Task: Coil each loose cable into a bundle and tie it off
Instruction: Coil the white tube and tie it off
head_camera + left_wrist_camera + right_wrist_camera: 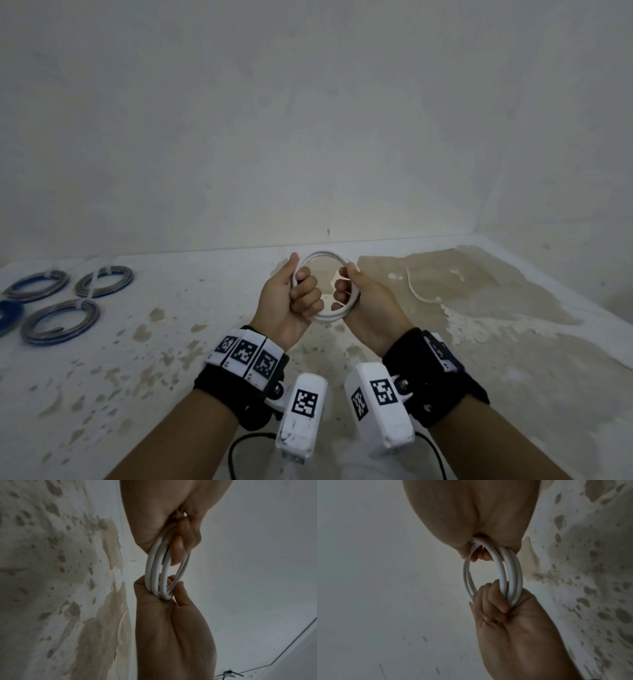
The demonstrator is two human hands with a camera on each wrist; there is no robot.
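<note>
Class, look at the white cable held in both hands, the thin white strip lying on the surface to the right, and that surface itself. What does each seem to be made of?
White cable: smooth, slightly glossy sheath, probably plastic or rubber; it bends into even loops.
Thin white strip: looks like a flexible plastic tie, too small to be sure.
Surface: matt white paint flaking off a tan base, possibly concrete or plaster.

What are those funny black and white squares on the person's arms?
Both forearms are bare, with no sleeves or gloves. Each wrist wears a wide black strap carrying white blocks printed with black square-pattern markers. A white box with the same kind of marker hangs under each wrist, and a thin black cable loops from each box.
</note>
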